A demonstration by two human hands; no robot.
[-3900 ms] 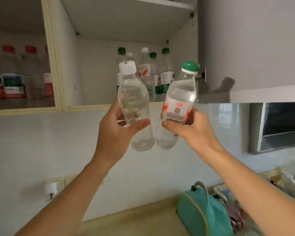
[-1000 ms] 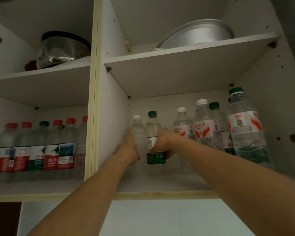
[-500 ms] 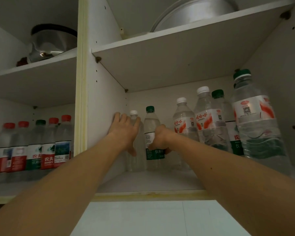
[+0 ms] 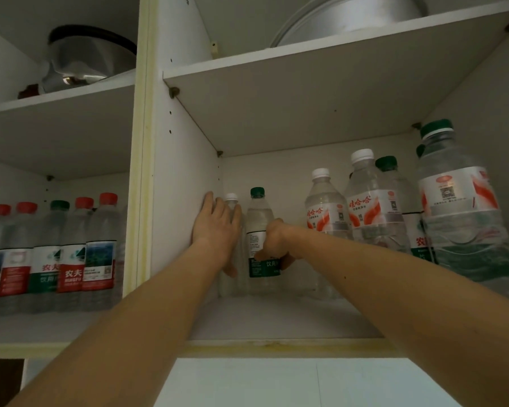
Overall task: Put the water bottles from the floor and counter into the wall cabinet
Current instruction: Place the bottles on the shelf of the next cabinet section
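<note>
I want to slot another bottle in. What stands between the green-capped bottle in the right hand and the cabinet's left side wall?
In the head view, only the white-capped bottle, with the left hand spread over it.

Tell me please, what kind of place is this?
Most likely a home kitchen. An open white wall cabinet holds rows of clear plastic water bottles, a shiny steel cooking pot and a round metal pan sit on its upper shelves, and pale tiled wall shows below.

The lower shelf (image 4: 276,321) carries upright water bottles (image 4: 326,218) in both compartments. On the upper shelf (image 4: 321,63) stand a metal pot (image 4: 86,63) and a basin (image 4: 350,19).
</note>
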